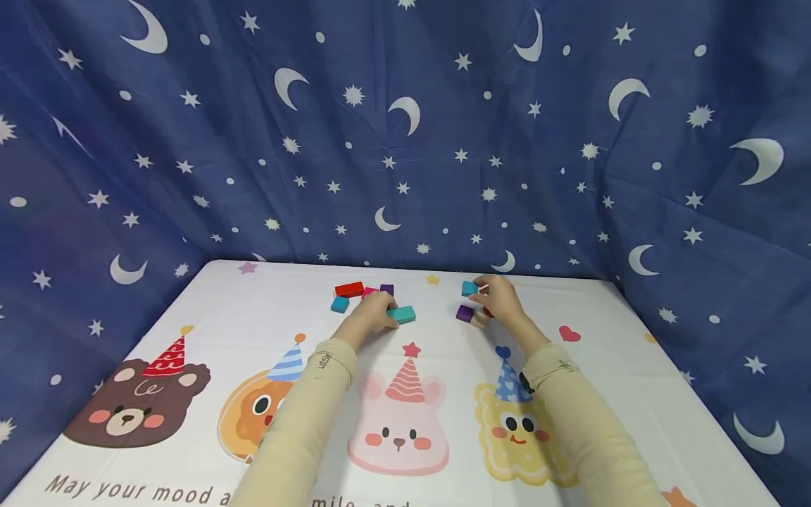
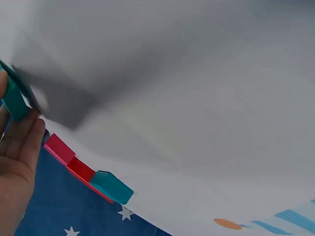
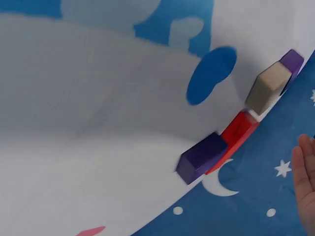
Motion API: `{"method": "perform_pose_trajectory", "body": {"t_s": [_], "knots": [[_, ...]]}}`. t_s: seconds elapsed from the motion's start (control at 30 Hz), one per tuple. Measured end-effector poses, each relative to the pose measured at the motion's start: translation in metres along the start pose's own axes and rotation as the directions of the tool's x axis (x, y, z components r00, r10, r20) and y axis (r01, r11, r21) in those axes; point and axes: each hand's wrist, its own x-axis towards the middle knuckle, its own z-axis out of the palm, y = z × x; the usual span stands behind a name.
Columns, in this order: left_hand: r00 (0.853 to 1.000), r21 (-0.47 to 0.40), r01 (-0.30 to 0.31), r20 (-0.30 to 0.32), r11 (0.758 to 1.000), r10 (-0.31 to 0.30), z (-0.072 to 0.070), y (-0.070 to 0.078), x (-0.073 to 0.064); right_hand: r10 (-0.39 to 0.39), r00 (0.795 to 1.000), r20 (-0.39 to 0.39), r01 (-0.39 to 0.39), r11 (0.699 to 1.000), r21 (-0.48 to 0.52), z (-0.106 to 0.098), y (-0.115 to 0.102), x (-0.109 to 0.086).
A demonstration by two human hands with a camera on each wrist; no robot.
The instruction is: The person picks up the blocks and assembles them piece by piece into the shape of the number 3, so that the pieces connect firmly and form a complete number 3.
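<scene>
My left hand (image 1: 374, 312) pinches a teal block (image 1: 403, 315) at the back middle of the table. In the left wrist view the same teal block (image 2: 15, 104) sits between thumb and fingers. Farther right, my right hand (image 1: 500, 299) holds a blue block (image 1: 469, 289) by its right end. Under and beside that hand are a purple block (image 1: 465, 313), a plain wooden block (image 1: 479, 321) and a red block (image 1: 488, 311), partly covered. The right wrist view also shows a second purple block (image 3: 202, 157) touching the red one.
Behind and left of the left hand lie a red block (image 1: 349, 289), a blue block (image 1: 340, 304), a pink block (image 1: 370, 291) and a purple block (image 1: 387, 289). A white cartoon-print cloth (image 1: 456, 436) covers the table. A dark blue starry curtain (image 1: 418, 190) rises along its back edge.
</scene>
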Motion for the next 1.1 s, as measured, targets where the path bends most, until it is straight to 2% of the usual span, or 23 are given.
{"method": "perform_pose_trajectory", "body": {"t_s": [0.23, 0.4, 0.67, 0.83, 0.93, 1.1], "knots": [[0.999, -0.035, -0.038, 0.016, 0.999, 0.038, -0.01, -0.002, -0.007, -0.048, 0.999, -0.003, 0.048, 0.999, 0.001, 0.004, -0.009, -0.006], [0.996, -0.028, -0.093, 0.012, 0.995, 0.093, -0.016, -0.002, -0.01, -0.059, 0.998, -0.01, 0.059, 0.998, -0.025, 0.003, -0.015, -0.013], [0.988, -0.059, -0.152, -0.027, 0.987, 0.15, -0.018, -0.006, -0.014, -0.094, 0.995, -0.015, 0.093, 0.995, -0.041, -0.002, -0.023, -0.027], [0.985, -0.13, -0.165, -0.077, 0.978, 0.156, -0.019, -0.008, -0.021, -0.116, 0.993, -0.036, 0.115, 0.993, -0.017, -0.004, -0.029, -0.038], [0.979, -0.145, -0.191, -0.103, 0.971, 0.178, -0.02, -0.011, -0.027, -0.143, 0.989, -0.039, 0.144, 0.99, 0.006, -0.002, -0.034, -0.043], [0.954, -0.113, -0.28, -0.143, 0.953, 0.264, -0.023, -0.013, -0.035, -0.163, 0.987, -0.009, 0.163, 0.986, 0.016, 0.002, -0.042, -0.049]]}}
